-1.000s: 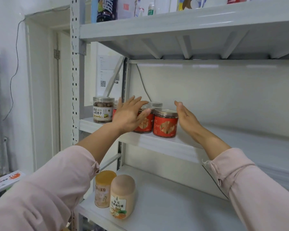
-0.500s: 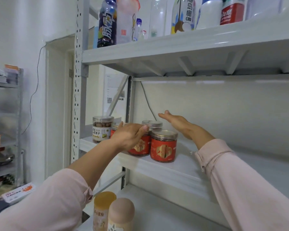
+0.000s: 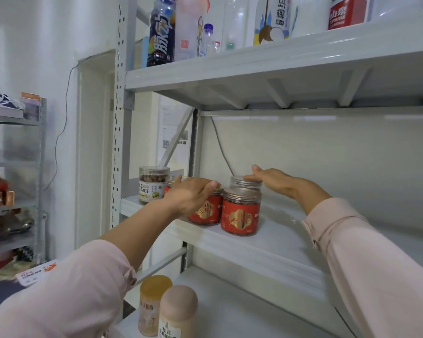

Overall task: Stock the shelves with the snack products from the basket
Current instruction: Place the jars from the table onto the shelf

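- The middle shelf [image 3: 279, 242] carries the snack jars, and the front red jar [image 3: 241, 213] stands upright near its front edge.
- Just left of the front red jar stands a second red jar [image 3: 204, 212]. The left hand [image 3: 191, 193] lies over its top, fingers [image 3: 209, 185] straight and together, released rather than curled round it.
- Directly behind the front red jar stands a rear jar [image 3: 246, 182] with a clear lid. The right hand [image 3: 276, 180] rests straight, released fingers on that lid.
- Farther left of the front red jar, beyond the left hand, a nut jar [image 3: 154, 185] with a pale label stands upright.
- Below the front red jar, two tall canisters [image 3: 166, 308] stand touching on the lower shelf [image 3: 242, 313].
- Above it, drink bottles [image 3: 161, 30] line the top shelf [image 3: 279, 59].
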